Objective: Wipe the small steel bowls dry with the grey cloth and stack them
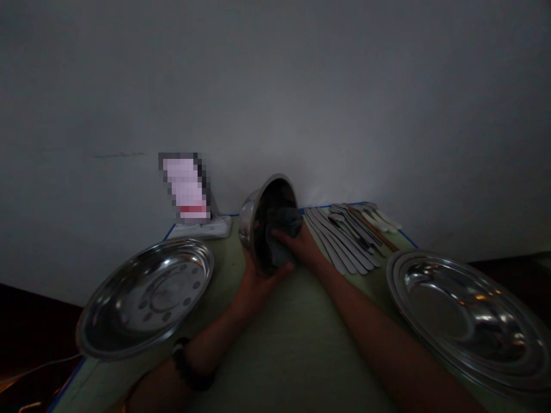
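Note:
A steel bowl (248, 221) is held up on its side above the table, its mouth turned to the right. My left hand (257, 287) grips the bowl from below, with the thumb over the near rim. In my right hand (301, 244) is a dark grey cloth (282, 238), bunched and pressed against the inside of the bowl. Part of the cloth hangs over the bowl's lower wall. The fingers of my right hand are partly hidden by the cloth.
A large steel basin (142, 292) stands at the left, and steel plates (434, 304) at the right. Several knives (340, 241), spoons and chopsticks (370, 226) lie at the back right. A blurred-out phone (187, 189) leans on a white stand (219, 225) by the wall.

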